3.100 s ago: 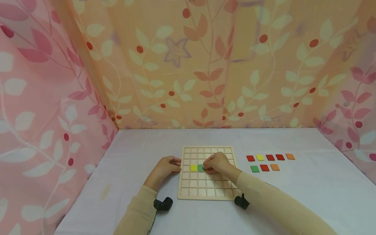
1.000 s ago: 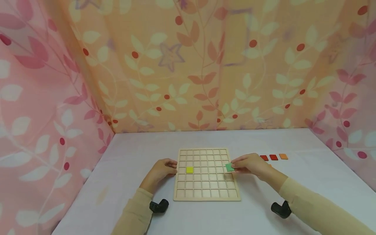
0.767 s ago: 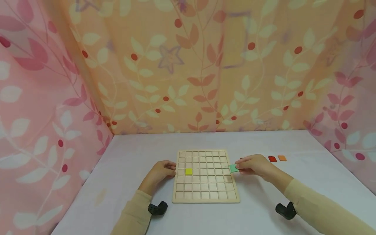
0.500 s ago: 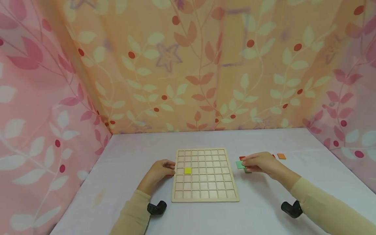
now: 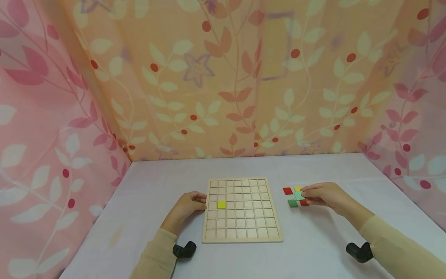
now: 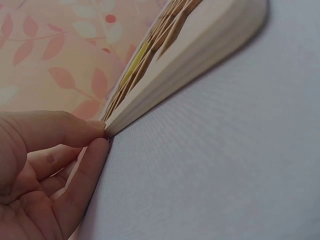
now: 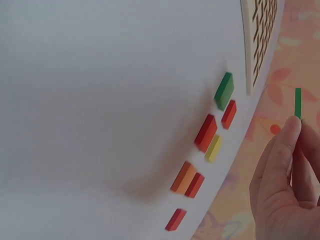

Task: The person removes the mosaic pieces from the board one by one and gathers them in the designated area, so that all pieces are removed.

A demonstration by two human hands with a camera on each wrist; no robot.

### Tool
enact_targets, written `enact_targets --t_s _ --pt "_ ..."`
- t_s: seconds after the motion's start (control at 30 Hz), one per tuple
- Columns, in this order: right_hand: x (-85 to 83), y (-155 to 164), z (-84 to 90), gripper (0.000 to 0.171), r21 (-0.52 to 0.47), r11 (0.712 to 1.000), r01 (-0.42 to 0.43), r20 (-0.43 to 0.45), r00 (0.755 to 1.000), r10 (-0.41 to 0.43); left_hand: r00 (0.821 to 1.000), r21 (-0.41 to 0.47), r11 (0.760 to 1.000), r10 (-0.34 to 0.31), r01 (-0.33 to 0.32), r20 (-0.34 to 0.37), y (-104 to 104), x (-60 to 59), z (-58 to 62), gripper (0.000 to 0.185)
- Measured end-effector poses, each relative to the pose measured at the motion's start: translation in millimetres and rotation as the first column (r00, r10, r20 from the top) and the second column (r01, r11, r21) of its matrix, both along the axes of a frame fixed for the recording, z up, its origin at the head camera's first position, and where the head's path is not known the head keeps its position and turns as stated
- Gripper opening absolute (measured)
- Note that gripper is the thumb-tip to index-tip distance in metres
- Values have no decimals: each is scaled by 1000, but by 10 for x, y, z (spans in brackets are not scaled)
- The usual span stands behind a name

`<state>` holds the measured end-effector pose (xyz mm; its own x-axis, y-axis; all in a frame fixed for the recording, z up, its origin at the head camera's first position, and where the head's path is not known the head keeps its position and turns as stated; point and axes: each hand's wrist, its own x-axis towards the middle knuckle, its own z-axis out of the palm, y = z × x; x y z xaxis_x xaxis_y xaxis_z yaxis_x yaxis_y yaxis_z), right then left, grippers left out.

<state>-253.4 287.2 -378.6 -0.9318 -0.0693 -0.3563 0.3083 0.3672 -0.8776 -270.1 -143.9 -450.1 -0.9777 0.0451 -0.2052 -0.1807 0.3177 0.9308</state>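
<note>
My right hand pinches a green square tile by its edge, between thumb and fingers. In the right wrist view this green tile stands edge-on, raised above the table. It overlaps the loose tiles in the head view. At the left edge of a wooden grid board, my left hand touches the side with its fingertips. Up close in the left wrist view, thumb and fingertips meet the board's edge. One yellow tile sits in a cell toward the board's left.
Right of the board lie loose tiles: a red tile, a yellow tile, a green tile and another red tile. The right wrist view also shows an orange tile and more red ones. Patterned curtains enclose the table.
The green tile, earlier on the board beside the yellow tile, has been carried off rightward in my right hand to above the loose tiles. My left hand has stayed at the board's left edge.
</note>
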Motion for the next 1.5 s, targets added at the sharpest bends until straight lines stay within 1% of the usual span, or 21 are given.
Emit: enact_targets --t_s 0.2,0.47,0.57,0.67,0.73,0.8,0.93,1.07,1.17,1.27,1.37,1.5 --pt "-5 158 -19 51 -43 999 8 13 1000 -7 1000 -6 1000 -17 17 -11 -17 7 -9 33" --pt "12 289 -16 47 -25 999 28 47 999 -27 1000 -18 1000 4 -4 1 -18 16 -13 33" --pt "6 338 -21 52 -6 999 37 47 998 -37 1000 -14 1000 4 -4 -5 -21 19 -13 34" --pt "-2 403 -39 61 -15 999 46 56 997 -46 1000 -16 1000 2 -2 -7 -22 24 -6 33" --pt "-6 453 -57 62 -21 998 57 59 997 -56 1000 -15 1000 1 -1 -6 -19 28 1 33" --pt "-11 511 -78 59 -25 998 58 63 996 -56 1000 -14 1000 -1 1 -5 -15 27 2 32" --pt "-22 634 -120 46 -24 998 62 70 996 -60 1000 -5 1000 -8 8 2 -11 20 0 32" --pt "-40 741 -158 40 -14 998 54 73 996 -52 1000 0 1000 -21 21 4 -13 24 15 33" --pt "-57 800 -181 40 13 998 53 77 996 -54 1000 2 1000 -28 28 2 -11 31 26 34" --pt "-68 849 -201 44 35 997 64 88 994 -66 1000 3 1000 -26 26 5 -7 25 20 33" --pt "-82 890 -221 46 29 997 78 98 992 -80 1000 -4 1000 -14 14 5 -1 13 15 32" --pt "-107 926 -241 39 -9 995 103 116 988 -102 1000 -9 1000 -7 7 5 -1 9 24 32"
